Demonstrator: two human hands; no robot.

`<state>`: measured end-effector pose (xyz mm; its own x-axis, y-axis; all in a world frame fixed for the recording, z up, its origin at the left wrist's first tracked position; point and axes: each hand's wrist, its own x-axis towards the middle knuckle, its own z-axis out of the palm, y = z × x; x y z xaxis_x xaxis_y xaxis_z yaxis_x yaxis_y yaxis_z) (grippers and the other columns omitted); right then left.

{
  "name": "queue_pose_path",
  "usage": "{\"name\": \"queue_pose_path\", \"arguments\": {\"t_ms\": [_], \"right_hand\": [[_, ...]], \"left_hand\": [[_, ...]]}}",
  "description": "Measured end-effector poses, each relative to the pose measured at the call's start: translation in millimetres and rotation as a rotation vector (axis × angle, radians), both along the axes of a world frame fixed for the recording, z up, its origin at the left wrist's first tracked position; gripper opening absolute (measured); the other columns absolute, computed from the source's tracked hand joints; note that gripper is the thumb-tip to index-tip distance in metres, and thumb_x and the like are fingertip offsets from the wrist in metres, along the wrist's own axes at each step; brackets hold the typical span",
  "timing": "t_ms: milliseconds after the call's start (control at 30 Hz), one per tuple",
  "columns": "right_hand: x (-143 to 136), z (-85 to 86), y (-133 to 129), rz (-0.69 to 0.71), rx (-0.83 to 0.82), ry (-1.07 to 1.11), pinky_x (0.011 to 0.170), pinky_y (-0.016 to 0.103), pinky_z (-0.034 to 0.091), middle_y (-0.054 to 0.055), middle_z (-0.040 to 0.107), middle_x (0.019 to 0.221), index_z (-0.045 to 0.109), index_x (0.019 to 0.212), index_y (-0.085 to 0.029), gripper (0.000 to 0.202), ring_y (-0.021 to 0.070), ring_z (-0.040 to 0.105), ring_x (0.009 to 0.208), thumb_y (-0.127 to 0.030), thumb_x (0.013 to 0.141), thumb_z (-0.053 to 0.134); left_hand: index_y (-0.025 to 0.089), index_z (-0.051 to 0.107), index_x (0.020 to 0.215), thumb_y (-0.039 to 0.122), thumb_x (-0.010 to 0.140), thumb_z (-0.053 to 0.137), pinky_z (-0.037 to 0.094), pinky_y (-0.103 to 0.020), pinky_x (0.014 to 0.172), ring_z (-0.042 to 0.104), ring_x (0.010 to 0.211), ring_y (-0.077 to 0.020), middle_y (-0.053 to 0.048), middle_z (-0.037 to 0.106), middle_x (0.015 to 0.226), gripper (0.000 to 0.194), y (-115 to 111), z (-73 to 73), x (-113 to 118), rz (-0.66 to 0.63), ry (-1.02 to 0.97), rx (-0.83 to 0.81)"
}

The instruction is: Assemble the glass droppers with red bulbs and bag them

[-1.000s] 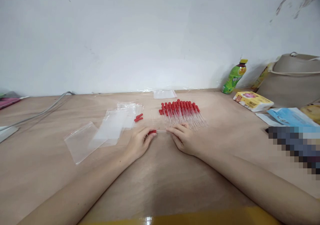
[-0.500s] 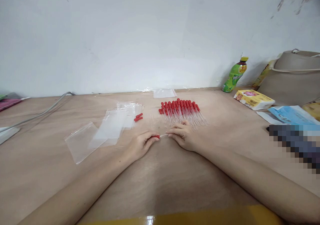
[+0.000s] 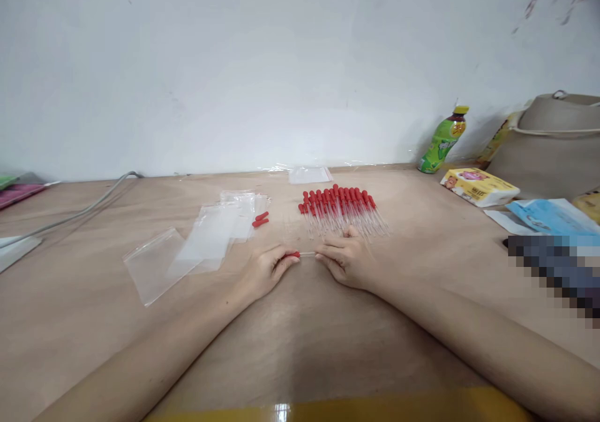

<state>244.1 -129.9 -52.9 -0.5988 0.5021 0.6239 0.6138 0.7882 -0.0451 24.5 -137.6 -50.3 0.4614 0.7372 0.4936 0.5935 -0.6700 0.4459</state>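
Observation:
My left hand [image 3: 269,270] pinches a red rubber dropper bulb [image 3: 294,255] between thumb and fingers. Out of the bulb's open end runs a thin clear glass tube [image 3: 307,254], whose other end my right hand [image 3: 345,259] grips in its fingertips. Bulb and tube lie in one line, low over the table. Just beyond my right hand is a pile of droppers [image 3: 337,203] with red bulbs pointing to the wall and clear tubes towards me. Two loose red bulbs [image 3: 260,220] rest beyond my left hand.
Clear zip bags [image 3: 206,237] overlap on the left, and another bag [image 3: 310,175] lies by the wall. A grey cable [image 3: 89,203] crosses the far left. On the right are a green bottle [image 3: 443,144], a yellow tissue pack [image 3: 480,186], a blue packet [image 3: 553,222] and a beige bag [image 3: 548,153].
The tube between my hands has levelled out, and my right hand has shifted very slightly. Both hands keep their pinch; the view has drifted a little.

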Motion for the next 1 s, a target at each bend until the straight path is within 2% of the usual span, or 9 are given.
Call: {"name": "queue_pose_path", "arguments": {"t_ms": [100,200,400,633,900,1000], "right_hand": [[4.6,-0.6,5.2,0.066,0.001,-0.004,0.064,0.028,0.023,0.0,0.06,0.07,0.062,0.087,-0.02,0.02,0.01,0.048,0.061,-0.022,0.087,0.043],[4.8,1.2,5.8,0.072,0.052,0.013,0.068,0.029,0.026,0.001,0.061,0.074,0.061,0.09,-0.02,0.02,0.0107,0.05,0.065,-0.021,0.087,0.042],[-2.1,1.6,3.1,0.108,0.148,0.012,0.07,0.029,0.031,0.002,0.058,0.066,0.061,0.083,-0.017,0.021,0.0116,0.048,0.062,-0.016,0.086,0.04],[-8.3,-1.7,5.9,0.223,0.11,0.056,0.066,0.027,0.036,0.003,0.053,0.064,0.059,0.079,-0.015,0.022,0.0134,0.045,0.064,-0.014,0.085,0.038],[-11.4,-1.5,4.6,0.183,0.018,0.034,0.064,0.027,0.033,0.003,0.054,0.066,0.06,0.083,-0.014,0.021,0.0127,0.044,0.063,-0.017,0.086,0.04],[-9.6,2.7,4.6,0.129,0.024,-0.028,0.069,0.029,0.032,0.003,0.056,0.067,0.062,0.08,-0.016,0.021,0.0136,0.047,0.067,-0.021,0.086,0.042]], "left_hand": [[0.02,0.062,0.089,0.028,0.085,0.05,0.048,-0.025,0.067,0.06,0.072,-0.0126,-0.001,0.065,0.082,0.015,-1.5,1.7,-0.2,-0.042,-0.01,-0.027],[0.019,0.062,0.09,0.03,0.084,0.051,0.048,-0.024,0.063,0.059,0.069,-0.0124,-0.001,0.065,0.081,0.016,-2.1,2.0,-0.8,-0.035,-0.04,-0.088],[0.02,0.063,0.091,0.031,0.082,0.054,0.047,-0.023,0.058,0.059,0.064,-0.0115,-0.001,0.066,0.08,0.017,-1.4,-2.6,-1.9,-0.013,-0.072,-0.135],[0.018,0.062,0.09,0.029,0.083,0.052,0.047,-0.022,0.061,0.059,0.067,-0.0115,-0.001,0.065,0.078,0.016,-3.6,-0.4,-0.5,-0.069,0.005,-0.092],[0.018,0.062,0.091,0.03,0.083,0.051,0.048,-0.022,0.062,0.061,0.067,-0.0122,-0.002,0.066,0.079,0.018,-0.4,-2.6,-0.9,-0.079,0.01,-0.042],[0.019,0.063,0.091,0.031,0.084,0.05,0.048,-0.023,0.063,0.061,0.068,-0.0125,-0.002,0.067,0.08,0.019,0.8,-2.3,0.8,-0.071,0.027,0.006]]}}
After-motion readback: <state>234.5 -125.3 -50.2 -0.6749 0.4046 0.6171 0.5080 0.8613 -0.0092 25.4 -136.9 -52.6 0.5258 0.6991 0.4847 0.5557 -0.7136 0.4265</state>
